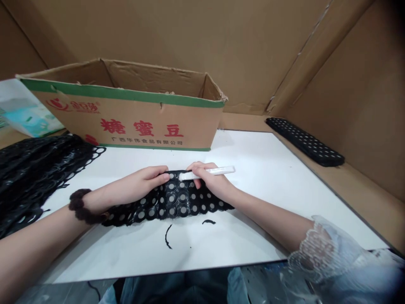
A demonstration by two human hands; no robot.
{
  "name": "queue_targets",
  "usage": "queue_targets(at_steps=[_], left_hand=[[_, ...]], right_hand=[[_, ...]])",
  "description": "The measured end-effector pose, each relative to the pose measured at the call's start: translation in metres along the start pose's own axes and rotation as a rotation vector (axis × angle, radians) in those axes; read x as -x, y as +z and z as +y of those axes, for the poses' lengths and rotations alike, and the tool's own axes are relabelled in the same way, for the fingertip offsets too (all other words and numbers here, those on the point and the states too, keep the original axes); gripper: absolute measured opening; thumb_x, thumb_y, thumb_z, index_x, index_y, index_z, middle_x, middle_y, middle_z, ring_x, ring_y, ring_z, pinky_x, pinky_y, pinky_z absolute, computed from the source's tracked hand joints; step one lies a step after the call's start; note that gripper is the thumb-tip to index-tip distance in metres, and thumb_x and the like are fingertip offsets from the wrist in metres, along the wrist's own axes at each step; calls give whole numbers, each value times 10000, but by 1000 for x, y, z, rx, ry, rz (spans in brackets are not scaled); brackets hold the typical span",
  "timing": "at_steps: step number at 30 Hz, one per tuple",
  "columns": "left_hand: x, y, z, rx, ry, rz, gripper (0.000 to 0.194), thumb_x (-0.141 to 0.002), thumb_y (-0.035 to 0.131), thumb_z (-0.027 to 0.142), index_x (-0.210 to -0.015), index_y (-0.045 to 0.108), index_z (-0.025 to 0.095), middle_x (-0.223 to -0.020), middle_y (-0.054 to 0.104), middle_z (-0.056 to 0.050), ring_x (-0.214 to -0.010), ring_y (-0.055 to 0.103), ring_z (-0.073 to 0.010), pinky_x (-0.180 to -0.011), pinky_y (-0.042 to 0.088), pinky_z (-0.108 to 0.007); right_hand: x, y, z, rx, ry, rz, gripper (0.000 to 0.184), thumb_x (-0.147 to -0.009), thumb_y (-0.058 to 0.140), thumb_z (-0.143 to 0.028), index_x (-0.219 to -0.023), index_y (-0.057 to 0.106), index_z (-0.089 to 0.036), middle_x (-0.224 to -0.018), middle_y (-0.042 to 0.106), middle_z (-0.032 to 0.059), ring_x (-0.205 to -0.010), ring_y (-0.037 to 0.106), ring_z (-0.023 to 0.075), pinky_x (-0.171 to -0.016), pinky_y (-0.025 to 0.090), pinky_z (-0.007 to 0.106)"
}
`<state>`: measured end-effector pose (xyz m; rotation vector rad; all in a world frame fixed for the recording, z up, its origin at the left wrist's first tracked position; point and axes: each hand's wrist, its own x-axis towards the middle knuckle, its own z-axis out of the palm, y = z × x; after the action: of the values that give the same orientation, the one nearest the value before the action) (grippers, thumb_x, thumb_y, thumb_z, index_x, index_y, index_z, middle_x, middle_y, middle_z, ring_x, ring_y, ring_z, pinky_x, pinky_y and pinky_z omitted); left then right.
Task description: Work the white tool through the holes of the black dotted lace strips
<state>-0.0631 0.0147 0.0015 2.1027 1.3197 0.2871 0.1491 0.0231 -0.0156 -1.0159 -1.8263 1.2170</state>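
A black perforated sheet [182, 197] with rows of pale round dots lies on the white board in front of me. My left hand [148, 179] grips its far edge, thumb on top and fingers mostly hidden. In my right hand [210, 175] is a slim white stick-like tool [221, 170], perhaps tweezers. Its left tip touches or hovers just over the sheet's top row of dots; I cannot tell which. Two thin curved black scraps [167, 237] lie on the board nearer to me.
An open cardboard box [142, 114] stands behind my hands. Black ring-patterned sheets [34, 173] are heaped at left, near a tissue pack [34, 118]. A stack of dotted black strips [303, 141] lies at right along the cardboard wall. The white board [259, 169] spans the table.
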Motion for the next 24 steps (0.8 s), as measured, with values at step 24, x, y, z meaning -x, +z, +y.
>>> queue_targets(at_steps=[24], left_hand=[[4,-3,4,-278,18,150,296,-870,312,455,-933,488,225,-755,605,-14,-682,547,-195,-614,368,-281]], right_hand=[[-4,-11,1,232,-59,71,365,-813,384,-230,-450,368,-186,-662,512,4,-770,466,149,-758,342,302]])
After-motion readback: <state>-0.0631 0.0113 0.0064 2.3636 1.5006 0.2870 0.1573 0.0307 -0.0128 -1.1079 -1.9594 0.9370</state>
